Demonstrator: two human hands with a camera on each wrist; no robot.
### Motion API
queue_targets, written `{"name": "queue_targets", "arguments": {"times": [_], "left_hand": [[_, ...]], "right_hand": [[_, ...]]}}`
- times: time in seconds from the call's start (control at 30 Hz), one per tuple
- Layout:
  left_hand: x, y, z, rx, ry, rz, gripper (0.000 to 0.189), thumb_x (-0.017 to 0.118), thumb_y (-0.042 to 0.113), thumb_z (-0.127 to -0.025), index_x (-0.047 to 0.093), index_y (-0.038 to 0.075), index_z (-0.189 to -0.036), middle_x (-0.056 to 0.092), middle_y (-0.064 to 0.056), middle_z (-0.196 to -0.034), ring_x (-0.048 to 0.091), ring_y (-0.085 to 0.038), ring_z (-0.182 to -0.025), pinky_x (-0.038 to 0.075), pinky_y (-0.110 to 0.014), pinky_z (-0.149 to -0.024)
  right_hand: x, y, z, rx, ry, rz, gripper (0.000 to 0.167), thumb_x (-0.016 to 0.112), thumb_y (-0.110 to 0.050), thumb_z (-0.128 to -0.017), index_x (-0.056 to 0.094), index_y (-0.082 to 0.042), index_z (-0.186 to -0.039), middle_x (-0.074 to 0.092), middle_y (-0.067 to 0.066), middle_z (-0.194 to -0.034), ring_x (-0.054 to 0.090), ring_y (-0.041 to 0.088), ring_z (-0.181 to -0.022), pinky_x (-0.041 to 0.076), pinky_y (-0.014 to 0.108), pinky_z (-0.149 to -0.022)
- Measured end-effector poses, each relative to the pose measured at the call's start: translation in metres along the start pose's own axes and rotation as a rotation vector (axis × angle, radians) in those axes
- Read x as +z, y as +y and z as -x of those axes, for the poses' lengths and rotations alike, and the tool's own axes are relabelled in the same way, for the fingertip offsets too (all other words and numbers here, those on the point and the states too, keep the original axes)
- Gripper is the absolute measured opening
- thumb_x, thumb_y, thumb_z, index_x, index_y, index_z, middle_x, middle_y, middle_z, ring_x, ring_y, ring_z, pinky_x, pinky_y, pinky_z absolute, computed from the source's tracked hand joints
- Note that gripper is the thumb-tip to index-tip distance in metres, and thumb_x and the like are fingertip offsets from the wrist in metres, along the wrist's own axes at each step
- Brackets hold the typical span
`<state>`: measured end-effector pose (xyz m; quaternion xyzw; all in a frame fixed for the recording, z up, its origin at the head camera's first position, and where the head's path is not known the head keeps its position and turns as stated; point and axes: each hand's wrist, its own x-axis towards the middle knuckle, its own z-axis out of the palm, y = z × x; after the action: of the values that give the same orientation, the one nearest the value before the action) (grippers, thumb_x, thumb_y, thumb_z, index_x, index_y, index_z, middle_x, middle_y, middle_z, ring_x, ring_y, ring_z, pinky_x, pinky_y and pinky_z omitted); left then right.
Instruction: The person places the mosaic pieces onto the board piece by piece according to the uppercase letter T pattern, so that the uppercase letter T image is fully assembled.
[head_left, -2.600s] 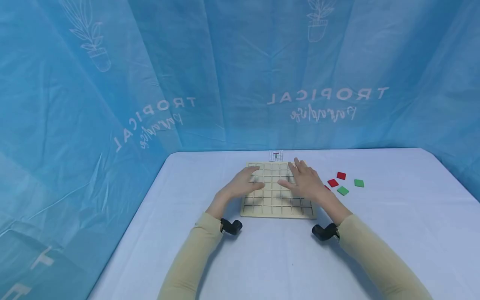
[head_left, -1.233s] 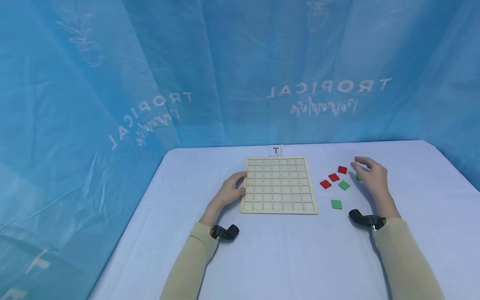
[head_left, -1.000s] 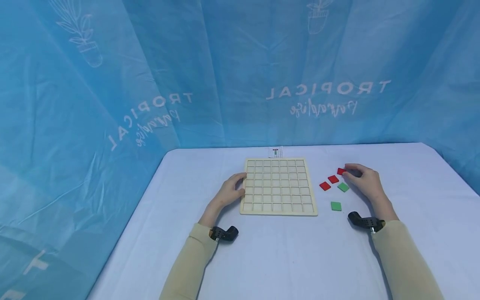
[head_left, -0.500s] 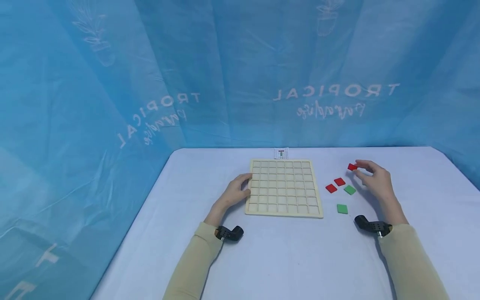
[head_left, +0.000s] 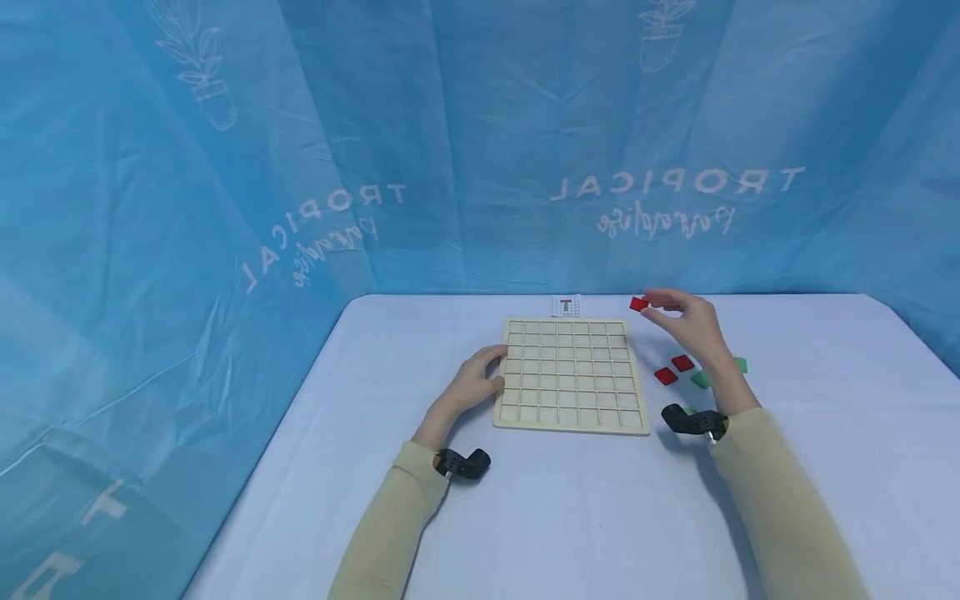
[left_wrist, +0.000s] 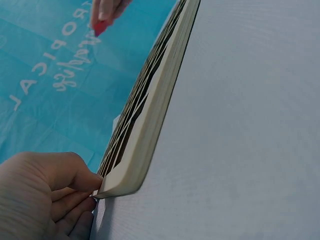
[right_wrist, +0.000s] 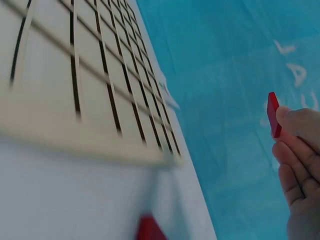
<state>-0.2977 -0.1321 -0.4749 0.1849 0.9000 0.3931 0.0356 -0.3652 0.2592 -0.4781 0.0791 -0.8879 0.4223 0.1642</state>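
My right hand [head_left: 692,323] pinches a red square tile [head_left: 639,304] between thumb and fingertips, raised beyond the board's far right corner. The right wrist view shows the tile [right_wrist: 273,115] edge-on, the other fingers loosely curled below it. A pale wooden grid board [head_left: 572,375] lies flat, its cells bare. At the board's left edge my left hand [head_left: 468,385] grips the rim; the left wrist view has its thumb [left_wrist: 82,175] on the rim and the fingers curled beneath.
Two red tiles [head_left: 665,376] lie right of the board, with green tiles [head_left: 741,365] around them, partly hidden by the right arm. A small printed grid card [head_left: 566,306] with a coloured T shape sits behind the board. Blue curtains [head_left: 480,167] border the white-covered table [head_left: 570,517].
The right hand went from the board to the tiles, pinched a red one, lifted it and carried it left towards the board. The left hand moved from above the board to its left rim.
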Motion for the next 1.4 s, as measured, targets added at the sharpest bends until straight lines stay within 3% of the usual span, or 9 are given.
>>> {"name": "queue_targets", "arguments": {"times": [0.17, 0.33, 0.57, 0.83, 1.0, 1.4], "left_hand": [[0.0, 0.001, -0.001, -0.001, 0.001, 0.004, 0.061, 0.056, 0.004, -0.084, 0.038, 0.002, -0.143, 0.038, -0.011, -0.146, 0.03, -0.022, -0.137, 0.025, -0.031, -0.111], [0.0, 0.001, -0.001, -0.005, 0.005, 0.011, 0.061, 0.055, 0.005, -0.084, 0.038, 0.002, -0.143, 0.038, -0.01, -0.146, 0.03, -0.022, -0.137, 0.026, -0.031, -0.111], [0.0, -0.001, 0.002, -0.019, -0.001, 0.0, 0.061, 0.056, 0.005, -0.084, 0.038, 0.003, -0.143, 0.037, -0.01, -0.147, 0.029, -0.02, -0.137, 0.024, -0.03, -0.112], [0.0, 0.0, 0.002, -0.001, 0.007, 0.006, 0.061, 0.056, 0.004, -0.084, 0.038, 0.002, -0.143, 0.037, -0.011, -0.146, 0.03, -0.022, -0.137, 0.025, -0.031, -0.112], [0.001, 0.0, 0.0, 0.016, -0.001, 0.013, 0.061, 0.056, 0.004, -0.083, 0.038, 0.001, -0.142, 0.038, -0.011, -0.146, 0.03, -0.022, -0.136, 0.026, -0.031, -0.111], [0.0, 0.001, 0.003, -0.001, 0.007, 0.019, 0.061, 0.056, 0.004, -0.084, 0.039, 0.002, -0.142, 0.038, -0.011, -0.146, 0.03, -0.022, -0.136, 0.026, -0.032, -0.111]], "right_hand": [[0.012, -0.079, 0.007, -0.004, -0.104, -0.118, 0.048, 0.067, -0.037, -0.087, 0.06, -0.012, -0.128, 0.061, 0.014, -0.121, 0.051, 0.036, -0.113, 0.043, 0.058, -0.09], [0.033, -0.102, 0.005, -0.026, -0.177, -0.146, 0.045, 0.066, -0.03, -0.089, 0.059, -0.009, -0.128, 0.06, 0.014, -0.121, 0.051, 0.034, -0.114, 0.044, 0.053, -0.094], [0.067, -0.106, 0.001, -0.114, -0.219, -0.181, 0.041, 0.068, -0.02, -0.088, 0.061, -0.004, -0.125, 0.063, 0.014, -0.117, 0.058, 0.03, -0.106, 0.047, 0.045, -0.093], [0.095, -0.099, 0.004, -0.055, -0.262, -0.199, 0.039, 0.068, -0.022, -0.087, 0.063, -0.007, -0.123, 0.064, 0.01, -0.116, 0.057, 0.028, -0.107, 0.047, 0.044, -0.092], [0.104, -0.093, 0.01, -0.011, -0.284, -0.193, 0.039, 0.069, -0.021, -0.087, 0.063, -0.008, -0.123, 0.064, 0.009, -0.117, 0.058, 0.026, -0.107, 0.047, 0.042, -0.092], [0.113, -0.093, 0.012, -0.092, -0.284, -0.092, 0.037, 0.07, -0.015, -0.086, 0.065, -0.005, -0.121, 0.062, 0.013, -0.121, 0.056, 0.03, -0.112, 0.045, 0.044, -0.096]]}}
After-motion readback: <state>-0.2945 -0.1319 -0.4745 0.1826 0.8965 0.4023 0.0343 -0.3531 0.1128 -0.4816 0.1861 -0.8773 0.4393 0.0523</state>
